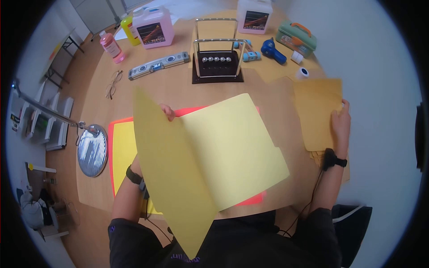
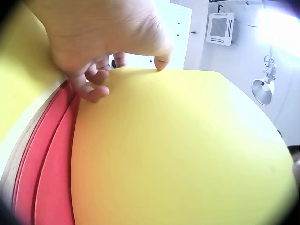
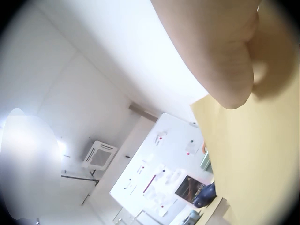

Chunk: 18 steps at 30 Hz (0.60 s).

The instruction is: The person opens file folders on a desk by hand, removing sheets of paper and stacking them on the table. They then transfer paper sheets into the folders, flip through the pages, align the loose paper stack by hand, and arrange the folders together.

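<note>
A yellow file folder (image 1: 237,147) stands opened out in front of me, its cover (image 1: 167,165) raised on the left. At the cover's top edge, my left hand (image 1: 168,112) pinches it; the left wrist view shows the thumb (image 2: 162,61) on one side and curled fingers on the other. The raised cover hides most of that hand in the head view. On the right side of the table my right hand (image 1: 342,125) grips a tan paper envelope (image 1: 316,114) by its right edge. More tan envelopes (image 1: 316,156) lie fanned underneath.
Red folders (image 1: 252,199) and another yellow folder (image 1: 123,145) lie beneath the opened one. Behind stand a Newton's cradle (image 1: 217,73), a spirit level (image 1: 158,65) and eyeglasses (image 1: 114,84). A round lamp base (image 1: 93,152) is at left; bottles, jugs and a green toolbox (image 1: 296,39) line the back.
</note>
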{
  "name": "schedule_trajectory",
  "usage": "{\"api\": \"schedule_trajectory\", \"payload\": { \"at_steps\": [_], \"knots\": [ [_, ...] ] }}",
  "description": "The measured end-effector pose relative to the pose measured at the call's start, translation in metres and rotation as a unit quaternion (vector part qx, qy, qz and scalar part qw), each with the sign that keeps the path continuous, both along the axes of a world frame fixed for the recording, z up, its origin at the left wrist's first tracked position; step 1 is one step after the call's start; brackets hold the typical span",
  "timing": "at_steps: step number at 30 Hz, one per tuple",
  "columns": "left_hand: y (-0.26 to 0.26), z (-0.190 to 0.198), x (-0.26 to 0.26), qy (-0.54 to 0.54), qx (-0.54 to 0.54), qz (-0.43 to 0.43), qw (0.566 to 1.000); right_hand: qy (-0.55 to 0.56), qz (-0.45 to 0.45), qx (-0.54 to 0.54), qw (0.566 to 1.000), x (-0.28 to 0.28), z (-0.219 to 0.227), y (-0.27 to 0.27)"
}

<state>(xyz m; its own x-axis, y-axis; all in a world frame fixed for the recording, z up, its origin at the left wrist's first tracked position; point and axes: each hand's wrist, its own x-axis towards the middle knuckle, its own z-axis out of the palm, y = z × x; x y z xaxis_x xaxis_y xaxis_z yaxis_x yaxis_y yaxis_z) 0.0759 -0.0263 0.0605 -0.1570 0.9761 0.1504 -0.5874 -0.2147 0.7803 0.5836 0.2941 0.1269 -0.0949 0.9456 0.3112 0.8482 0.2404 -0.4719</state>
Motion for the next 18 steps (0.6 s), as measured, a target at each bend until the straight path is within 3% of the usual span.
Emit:
{"api": "schedule_trajectory", "payload": {
  "at_steps": [1,4,5,7,9,11,13,15,18],
  "knots": [
    [-0.002,0.011,0.009,0.084,-0.053,0.063,0.993,-0.017,-0.014,-0.01,1.0,0.01,-0.009,0.007],
    [0.0,-0.002,-0.01,0.048,-0.088,0.063,0.993,-0.071,0.005,0.048,0.996,0.027,-0.04,0.024],
    [0.001,0.012,-0.005,0.053,-0.082,0.065,0.993,-0.066,0.006,0.054,0.996,0.022,-0.036,0.023],
    [-0.004,0.046,0.011,0.123,-0.141,0.155,0.97,-0.159,-0.056,-0.019,0.985,0.003,-0.028,0.01],
    [-0.012,0.055,-0.001,0.173,-0.135,0.144,0.965,-0.193,-0.075,0.026,0.978,-0.007,-0.025,0.003],
    [-0.018,0.074,-0.01,0.255,-0.197,0.15,0.935,-0.223,-0.1,0.06,0.968,-0.014,-0.023,-0.005],
    [-0.025,0.101,-0.018,0.316,-0.212,0.137,0.915,-0.195,0.003,0.12,0.974,-0.023,-0.018,-0.016],
    [-0.031,0.124,-0.018,0.36,-0.225,0.131,0.896,-0.188,0.051,0.104,0.975,-0.048,-0.008,-0.038],
    [-0.033,0.133,-0.032,0.525,-0.191,0.103,0.823,-0.183,0.169,0.088,0.965,-0.079,-0.008,-0.06]
  ]
}}
